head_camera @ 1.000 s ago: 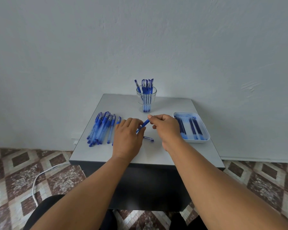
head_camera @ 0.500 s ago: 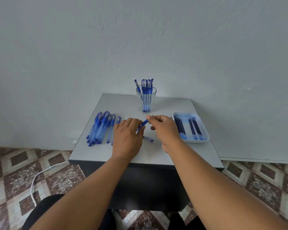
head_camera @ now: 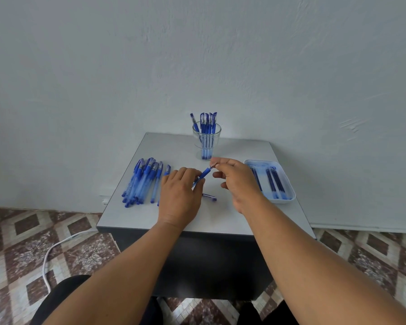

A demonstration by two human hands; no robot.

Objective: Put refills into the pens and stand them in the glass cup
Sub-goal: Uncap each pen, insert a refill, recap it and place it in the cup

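The left hand [head_camera: 181, 193] grips the blue pen barrel [head_camera: 203, 175] above the table [head_camera: 220, 214], in front of the glass cup [head_camera: 206, 141]. The right hand [head_camera: 234, 179] pinches its tip end. A crooked push could bend the refill, I think.
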